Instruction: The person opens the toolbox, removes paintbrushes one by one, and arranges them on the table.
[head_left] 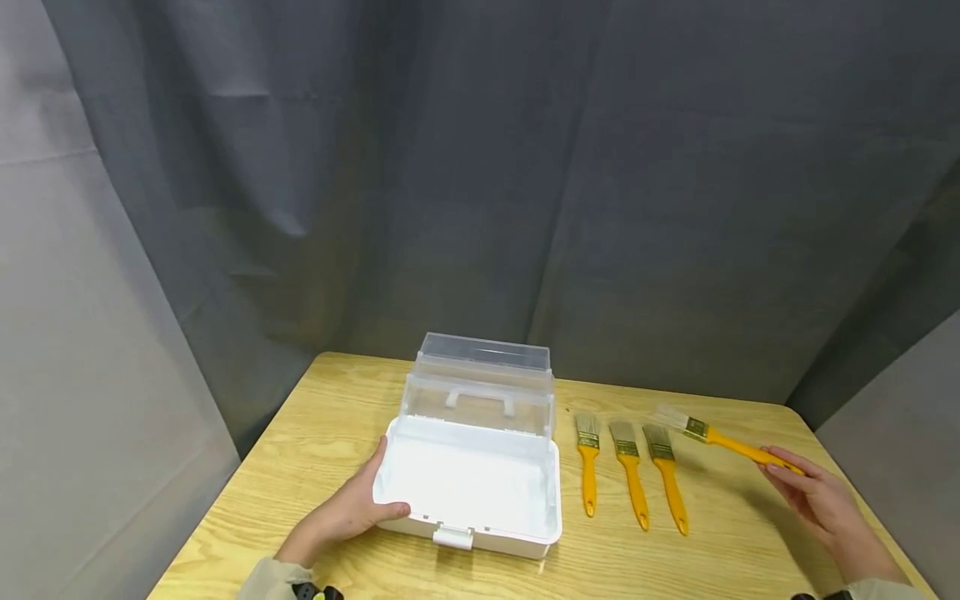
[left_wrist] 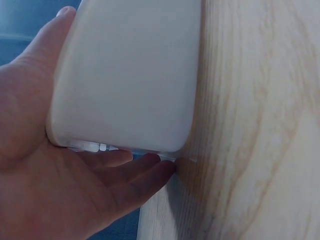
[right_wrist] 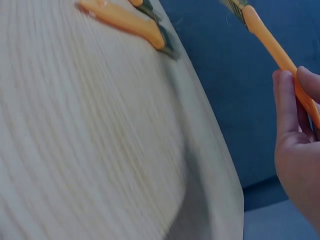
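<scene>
A white plastic storage box (head_left: 510,544) stands on the table, its clear lid (head_left: 483,358) with a white handle tipped back. My left hand (head_left: 348,506) grips the box's left end, thumb over the front edge; in the left wrist view the fingers bend around the corner of the box wall (left_wrist: 130,75). At the right, my right hand (head_left: 821,504) pinches a paintbrush (head_left: 738,444) near the end of its yellow handle, bristles pointing left. That brush is raised above the tabletop, as the right wrist view shows. No contents are visible inside the box.
Three more yellow-handled paintbrushes lie side by side right of the box: the left brush (head_left: 589,479), the middle brush (head_left: 634,487) and the right brush (head_left: 670,487). Grey curtains (head_left: 480,167) surround the wooden table (head_left: 300,433) at the back and sides.
</scene>
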